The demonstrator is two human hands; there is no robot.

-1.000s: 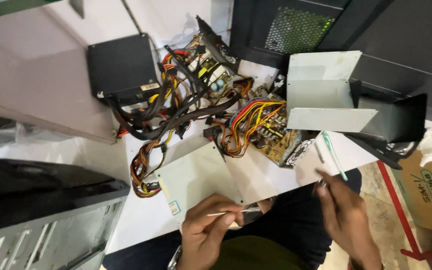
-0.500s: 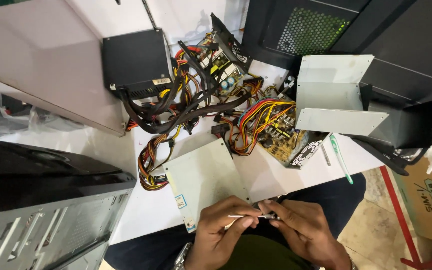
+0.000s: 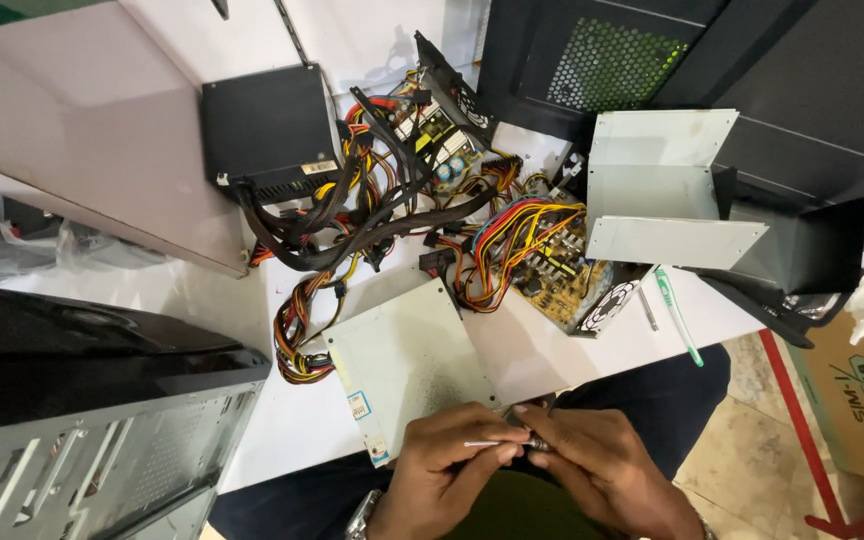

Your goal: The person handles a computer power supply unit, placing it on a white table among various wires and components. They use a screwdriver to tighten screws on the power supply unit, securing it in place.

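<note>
Both hands have met since a second ago: left hand (image 3: 447,465) and right hand (image 3: 592,475) pinch one thin metal tool (image 3: 492,443) (shaft pointing 9 o'clock) together; grey cover plate (image 3: 402,365) at 11 o'clock, cable bundle (image 3: 392,215) beyond.

Bright, even light, soft shadows, sharp focus, slight edge distortion.
</note>
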